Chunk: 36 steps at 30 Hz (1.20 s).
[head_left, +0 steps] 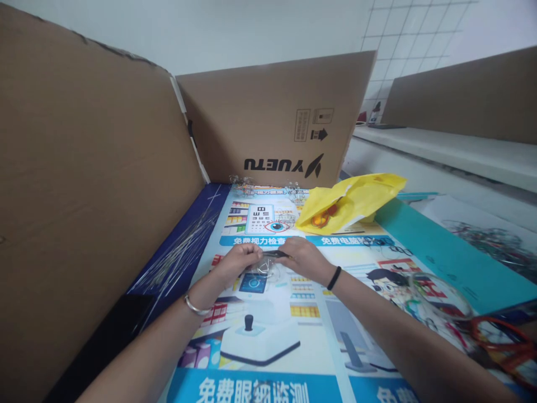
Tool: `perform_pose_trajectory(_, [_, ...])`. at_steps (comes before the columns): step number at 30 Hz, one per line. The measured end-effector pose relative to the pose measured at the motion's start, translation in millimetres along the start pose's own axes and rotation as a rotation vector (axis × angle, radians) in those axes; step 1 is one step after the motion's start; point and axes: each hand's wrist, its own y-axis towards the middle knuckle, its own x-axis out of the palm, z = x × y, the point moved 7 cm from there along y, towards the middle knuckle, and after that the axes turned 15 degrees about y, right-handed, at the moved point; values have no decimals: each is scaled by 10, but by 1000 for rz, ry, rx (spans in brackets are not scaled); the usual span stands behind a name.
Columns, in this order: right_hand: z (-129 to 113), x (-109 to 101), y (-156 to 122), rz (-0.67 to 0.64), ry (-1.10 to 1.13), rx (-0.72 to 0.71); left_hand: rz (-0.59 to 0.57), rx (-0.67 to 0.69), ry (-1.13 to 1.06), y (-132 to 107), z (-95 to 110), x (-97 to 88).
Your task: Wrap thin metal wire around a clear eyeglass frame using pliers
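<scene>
My left hand (243,260) is closed in a pinch on a thin wire piece (263,268), whose bent loops hang below the fingers. My right hand (302,257) is wrapped round dark, slim pliers (273,253). Their tip points left and meets the wire at my left fingertips. Both hands are held close together above a printed poster sheet (260,313). Just beyond them lies another small wire shape (287,220). The fine form of the held wire is too small to make out.
Cardboard panels (260,123) stand at the back and left. Straight wires (180,252) lie at left. A yellow bag (356,201) holds orange material. Wire clusters (296,192) sit at the back. Coiled wires (503,341) and a wire pile (490,240) lie right, near a teal sheet (453,257).
</scene>
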Motion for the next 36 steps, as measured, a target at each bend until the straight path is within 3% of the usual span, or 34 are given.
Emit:
perform_pose_trajectory(11, [-103, -94, 0, -57, -208, -137, -32, -58, -10, -14, 0, 39])
perform_pose_trajectory(23, [-259, -139, 25, -64, -435, -187, -15, -71, 5, -5, -28, 18])
perform_pose_trajectory(36, [-295, -128, 11, -39, -424, -163, -16, -2, 47, 13, -41, -8])
